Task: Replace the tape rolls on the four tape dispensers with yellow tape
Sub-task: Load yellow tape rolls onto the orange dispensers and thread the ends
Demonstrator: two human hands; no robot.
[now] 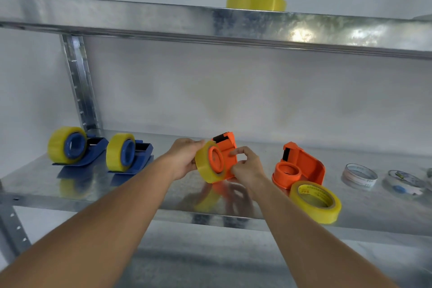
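Two blue tape dispensers (77,149) (131,154) stand at the left of the metal shelf (163,203), each carrying a yellow roll. At the middle I hold an orange dispenser (228,154) above the shelf, with a yellow roll (207,168) on its hub. My left hand (184,159) grips the roll's left side. My right hand (247,166) pinches the dispenser's right side. A second orange dispenser (301,166) lies on its side with a bare hub. A loose yellow roll (315,201) rests against it near the front edge.
Another yellow roll (256,2) lies on the upper shelf (140,18). Two clear tape rolls (358,175) (404,182) lie at the right of the lower shelf. A perforated metal upright (79,82) stands behind the blue dispensers.
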